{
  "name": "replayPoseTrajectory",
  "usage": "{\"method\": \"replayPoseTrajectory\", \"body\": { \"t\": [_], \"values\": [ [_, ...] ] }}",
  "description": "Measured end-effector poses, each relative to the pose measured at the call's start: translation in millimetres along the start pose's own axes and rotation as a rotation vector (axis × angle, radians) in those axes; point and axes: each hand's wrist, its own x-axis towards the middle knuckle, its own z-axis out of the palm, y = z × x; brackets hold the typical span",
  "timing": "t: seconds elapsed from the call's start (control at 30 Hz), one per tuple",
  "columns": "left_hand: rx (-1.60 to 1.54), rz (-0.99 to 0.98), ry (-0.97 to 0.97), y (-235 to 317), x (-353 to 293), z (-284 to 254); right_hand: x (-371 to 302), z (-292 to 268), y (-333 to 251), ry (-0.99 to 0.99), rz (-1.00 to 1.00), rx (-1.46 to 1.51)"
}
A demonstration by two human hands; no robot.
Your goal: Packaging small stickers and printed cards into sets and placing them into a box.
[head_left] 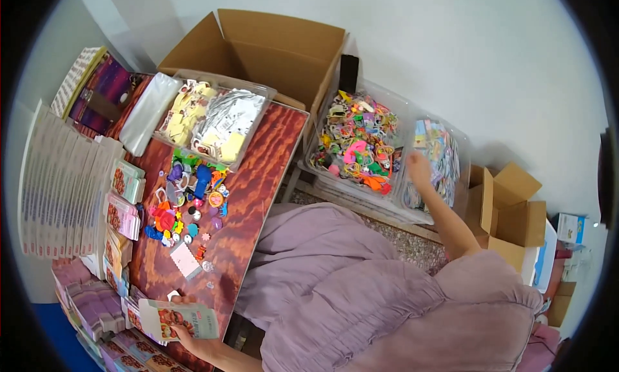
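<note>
My left hand [187,330] is closed on a small flat printed packet [177,320], pale green with a picture on its front. It holds the packet over the near end of the red wood-grain table [264,162]. Far to the right, my right hand [419,168] is over a clear plastic bin [463,153] of flat, colourful little packets [438,146]. Its fingers look curled, and whatever they hold is hidden. Beside that bin is another clear bin, heaped with mixed small colourful trinkets [358,140].
Small plastic toys [200,185] lie spread on the table, near a pale pink card [186,261]. Behind them a clear tray [242,130] holds yellow and silvery pieces. Stacked printed packets [97,307] line the left edge. Open cardboard boxes [271,49] stand at the back and right.
</note>
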Motion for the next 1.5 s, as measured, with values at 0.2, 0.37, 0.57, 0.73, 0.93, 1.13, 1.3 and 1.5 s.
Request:
{"method": "replayPoseTrajectory", "body": {
  "t": [0.2, 0.37, 0.57, 0.73, 0.93, 1.13, 1.3, 1.5],
  "values": [
    [0.103, 0.062, 0.06, -4, 12, 9, 26, 18, 138, 0.124, 0.353, -0.068],
    [0.168, 0.086, 0.193, 13, -13, 21, 30, 44, 100, 0.123, 0.291, -0.366],
    [0.181, 0.104, 0.375, 18, -28, 19, 45, 74, 117, 0.075, 0.436, -0.157],
    [0.159, 0.081, 0.295, 16, -21, -11, 44, 55, 139, 0.096, 0.465, -0.133],
    [0.181, 0.095, 0.358, 24, -22, 19, 41, 36, 173, 0.102, 0.473, 0.064],
    [-0.131, 0.059, 0.23, -6, -3, -45, 98, -15, 312, 0.352, 0.341, 0.241],
    [-0.032, 0.113, 0.278, 15, -20, -7, 60, 12, 246, 0.045, 0.369, -0.221],
    [-0.05, 0.154, 0.362, 17, -25, -27, 105, 4, 249, 0.077, 0.295, -0.198]
  ]
}}
